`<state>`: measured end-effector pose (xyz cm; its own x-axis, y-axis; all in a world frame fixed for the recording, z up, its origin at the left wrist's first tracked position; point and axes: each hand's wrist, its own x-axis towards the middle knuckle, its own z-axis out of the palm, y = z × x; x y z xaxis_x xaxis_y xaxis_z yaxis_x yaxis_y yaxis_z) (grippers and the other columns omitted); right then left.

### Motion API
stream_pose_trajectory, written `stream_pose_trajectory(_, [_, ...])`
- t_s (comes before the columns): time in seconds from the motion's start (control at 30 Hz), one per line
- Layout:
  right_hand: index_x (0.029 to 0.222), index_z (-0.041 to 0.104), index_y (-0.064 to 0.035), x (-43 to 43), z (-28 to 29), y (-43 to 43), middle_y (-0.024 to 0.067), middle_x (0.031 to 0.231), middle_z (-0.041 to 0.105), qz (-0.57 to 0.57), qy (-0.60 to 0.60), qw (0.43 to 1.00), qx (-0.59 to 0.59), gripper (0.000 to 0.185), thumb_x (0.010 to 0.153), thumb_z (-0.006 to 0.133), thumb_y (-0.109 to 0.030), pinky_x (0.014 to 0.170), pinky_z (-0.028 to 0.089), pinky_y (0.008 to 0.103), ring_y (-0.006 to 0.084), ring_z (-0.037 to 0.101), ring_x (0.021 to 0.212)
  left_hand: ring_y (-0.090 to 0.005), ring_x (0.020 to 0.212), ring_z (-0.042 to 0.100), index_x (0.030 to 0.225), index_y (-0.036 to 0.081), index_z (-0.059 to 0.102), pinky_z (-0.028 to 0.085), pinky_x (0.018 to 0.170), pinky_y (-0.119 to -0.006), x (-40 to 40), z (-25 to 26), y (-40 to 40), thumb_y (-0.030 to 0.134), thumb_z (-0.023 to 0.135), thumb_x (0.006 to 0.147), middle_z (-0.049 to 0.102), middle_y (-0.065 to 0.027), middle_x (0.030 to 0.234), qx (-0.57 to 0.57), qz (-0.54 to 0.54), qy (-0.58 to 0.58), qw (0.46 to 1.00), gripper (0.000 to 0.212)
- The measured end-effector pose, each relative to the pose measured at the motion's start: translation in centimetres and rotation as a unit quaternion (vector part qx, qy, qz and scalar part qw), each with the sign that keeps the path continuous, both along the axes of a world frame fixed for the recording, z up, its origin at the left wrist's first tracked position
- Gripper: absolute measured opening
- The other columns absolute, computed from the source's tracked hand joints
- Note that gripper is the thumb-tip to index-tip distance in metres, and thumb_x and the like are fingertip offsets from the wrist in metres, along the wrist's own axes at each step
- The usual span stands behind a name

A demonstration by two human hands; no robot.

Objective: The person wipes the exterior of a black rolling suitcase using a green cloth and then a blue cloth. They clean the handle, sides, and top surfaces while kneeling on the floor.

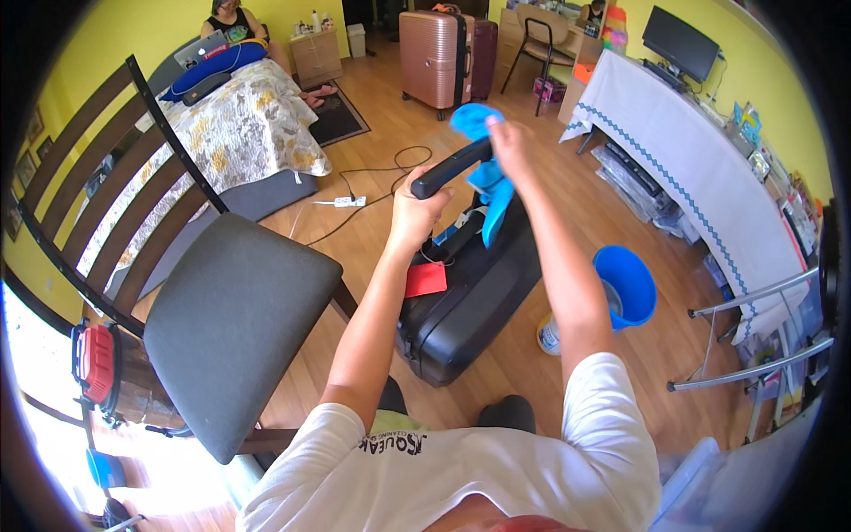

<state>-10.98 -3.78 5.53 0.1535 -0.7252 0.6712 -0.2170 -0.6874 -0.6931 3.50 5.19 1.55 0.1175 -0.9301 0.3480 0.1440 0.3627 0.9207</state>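
Note:
A black suitcase (pixel 475 292) stands on the wood floor before me, its telescopic handle (pixel 452 169) pulled up. My left hand (pixel 422 209) grips the near end of the handle's bar. At the bar's far end, my right hand (pixel 510 149) holds a blue cloth (pixel 495 189) against it. Part of the cloth bunches above the hand and the rest hangs down over the suitcase. A red tag (pixel 426 279) lies on the case top, tied by a thin loop.
A dark chair with a grey seat (pixel 239 319) stands close on my left. To the right are a blue bucket (pixel 625 286) and a white tub (pixel 549 334). A cable and power strip (pixel 350 201) cross the floor. Pink luggage (pixel 435 60) stands beyond; a person (pixel 239 26) sits by the bed.

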Motion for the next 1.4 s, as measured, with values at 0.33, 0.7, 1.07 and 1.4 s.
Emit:
stream_pose_trajectory(0.33, [0.08,0.062,-0.0098,3.5,-0.8,6.3,0.0064,0.08,0.059,-0.065,0.195,0.917,-0.342,0.016,0.077,0.059,-0.025,0.089,0.031,0.0447,0.0244,0.053,0.091,-0.0081,0.051,0.047,0.098,0.004,0.057,0.037,0.044,-0.022,-0.2,-4.7,-5.1,0.002,0.063,0.073,0.051,0.0011,0.063,-0.117,-0.058,-0.016,0.991,0.026])
stream_pose_trajectory(0.7, [0.102,0.058,-0.0088,-1.8,-1.5,3.5,0.0083,0.103,0.058,-0.206,0.221,0.903,-0.305,0.026,0.083,0.053,-0.026,0.096,0.026,0.0459,0.0258,0.049,0.106,-0.0069,0.044,0.038,0.068,0.01,0.049,0.031,0.043,-0.023,-1.4,-0.2,-4.8,0.01,0.066,0.075,0.042,0.0037,0.052,0.026,-0.216,0.044,0.975,0.018])
stream_pose_trajectory(1.07, [0.119,0.045,-0.0027,-10.0,-7.6,2.4,0.0232,0.112,0.055,-0.097,0.386,0.895,0.201,0.042,0.092,0.041,-0.035,0.089,0.041,0.0422,0.0392,0.053,0.102,-0.0175,0.088,0.051,0.098,0.003,0.054,0.039,0.083,-0.033,-0.2,-2.7,-6.7,0.059,0.054,0.079,0.055,-0.0063,0.089,-0.025,-0.215,-0.034,0.976,0.059])
stream_pose_trajectory(1.4, [0.076,0.057,0.0037,-1.3,-4.2,7.8,0.0231,0.071,0.059,-0.103,0.239,0.957,0.125,0.041,0.087,0.051,-0.035,0.062,0.044,0.0436,0.0377,0.058,0.068,-0.0175,0.104,0.049,0.122,0.007,0.049,0.037,0.093,-0.032,-2.2,-3.1,-5.7,0.066,0.027,0.086,0.055,-0.0066,0.112,0.098,-0.289,0.113,0.946,0.073])
